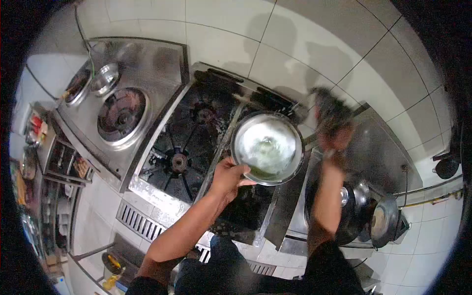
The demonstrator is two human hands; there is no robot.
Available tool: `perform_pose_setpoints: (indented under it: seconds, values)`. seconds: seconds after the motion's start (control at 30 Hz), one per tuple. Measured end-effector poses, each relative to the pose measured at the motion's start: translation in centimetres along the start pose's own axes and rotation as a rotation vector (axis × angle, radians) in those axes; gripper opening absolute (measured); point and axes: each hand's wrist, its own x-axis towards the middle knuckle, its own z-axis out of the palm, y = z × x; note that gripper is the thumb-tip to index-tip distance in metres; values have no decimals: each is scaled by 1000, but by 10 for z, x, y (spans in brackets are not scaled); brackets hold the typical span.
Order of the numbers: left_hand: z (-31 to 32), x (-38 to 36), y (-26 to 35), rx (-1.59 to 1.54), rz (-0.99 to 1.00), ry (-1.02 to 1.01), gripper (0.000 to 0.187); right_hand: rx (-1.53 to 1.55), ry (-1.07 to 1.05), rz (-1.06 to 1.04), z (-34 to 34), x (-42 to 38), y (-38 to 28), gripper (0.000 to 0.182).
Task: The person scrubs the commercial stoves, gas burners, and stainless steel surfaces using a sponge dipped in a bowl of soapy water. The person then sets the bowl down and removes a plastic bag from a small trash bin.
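Note:
My left hand (229,178) grips the near-left rim of a round metal bowl (241,142), thumb on the inner edge. Cloudy, slightly greenish liquid lies in the bowl, which is held over the wet black gas stove (169,125). To the right, my raised right hand (339,137) is smeared by motion. It is closed around a dark, shaggy scrubber (328,105), also blurred, near the tiled wall. I cannot make out the scrubber's exact shape. It is apart from the bowl.
A steel counter at the left has a round burner (123,118) and a small steel bowl (105,79). Dark pans (351,216) and a grey pot (385,221) stand at the right. A floor drain grate (140,221) runs along the stove's front. The tiled wall (221,39) rises behind.

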Motion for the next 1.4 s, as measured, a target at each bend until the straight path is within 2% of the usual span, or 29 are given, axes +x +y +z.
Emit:
perform_pose_setpoints:
  seconds: [0.03, 0.1, 0.13, 0.17, 0.23, 0.27, 0.33, 0.37, 0.4, 0.43, 0.5, 0.53, 0.57, 0.6, 0.63, 0.67, 0.73, 0.77, 0.83, 0.9, 1.0, 1.03, 1.1, 1.17, 1.2, 1.27, 1.37, 1.4]
  values:
    - [4, 10, 0, -31, 15, -33, 15, -104, -194, -74, -20, 56, -32, 54]
    - [15, 14, 6, -28, 20, 0, 15, -103, -217, -191, 3, 159, -89, 43]
    - [19, 13, 8, -27, 22, 35, 15, -826, -72, -502, 3, 223, -106, 43]
    - [18, 9, 10, -17, 8, 42, 15, -1534, 299, -739, 0, 288, -124, 42]
    - [2, -3, 14, 21, -12, 117, 28, -2247, 568, -1007, 45, 311, -117, 53]
    - [-14, -9, 13, 43, 22, 140, 30, -2019, 826, -1090, 89, 295, -67, 71]
    - [-30, -29, 17, 44, 34, 212, 31, -2441, 789, -1173, 88, 284, -40, 61]
    - [-30, -43, 27, 27, 11, 261, 30, -2579, 800, -1786, 54, 286, -25, 51]
    - [-40, -55, 27, 56, 31, 325, 32, -2552, 528, -1521, -14, 291, -8, 62]
    - [-58, -67, 24, 82, 56, 390, 34, -2568, 390, -1346, -56, 270, 6, 63]
    - [-114, -102, 21, 183, -27, 713, 38, -2529, 169, -977, -140, 228, 35, 66]
    - [-159, -130, 15, 292, 12, 622, 37, -2553, 209, -754, -168, 202, 35, 62]
    - [-192, -155, 14, 248, 12, 595, 36, -2322, 437, -1025, -228, 203, 32, 54]
    - [-216, -177, 16, 204, 11, 568, 36, -2301, 467, -576, -257, 211, 13, 53]
    - [-237, -206, 17, 16, -36, 607, 36, -2269, 514, -133, -284, 219, -6, 53]
    - [-230, -226, 21, 20, -40, 626, 36, -2151, 822, -367, -282, 222, -26, 55]
    - [-209, -249, 21, 88, 152, 771, 36, -1784, 1405, -840, -260, 237, -77, 60]
    - [-209, -255, 21, 128, 200, 837, 35, -1703, 1438, -988, -240, 242, -95, 61]
    - [-222, -261, 22, 164, 236, 909, 35, -1695, 1301, -1222, -183, 251, -97, 62]
    - [-230, -263, 23, 179, 277, 949, 35, -1762, 1089, -1388, -134, 257, -73, 64]
    - [-237, -260, 24, 200, 310, 963, 35, -1985, 748, -1542, -115, 266, -15, 66]
    - [-240, -257, 24, 200, 319, 959, 35, -2114, 630, -1544, -129, 265, 7, 67]
    - [-247, -257, 23, 190, 344, 955, 34, -2568, 168, -1363, -182, 254, 41, 57]
    - [-254, -263, 23, 179, 366, 954, 34, -2602, -438, -975, -226, 211, 48, 52]
    - [-255, -265, 23, 172, 375, 959, 34, -2537, -566, -917, -253, 192, 41, 52]
    - [-261, -274, 21, 157, 397, 969, 34, -2425, -504, -295, -267, 159, 8, 53]
    - [-278, -292, 16, 107, 437, 975, 34, -2992, -76, -692, -324, 124, -28, 66]
    - [-285, -300, 15, 91, 460, 975, 34, -2954, 159, -783, -327, 129, -39, 66]
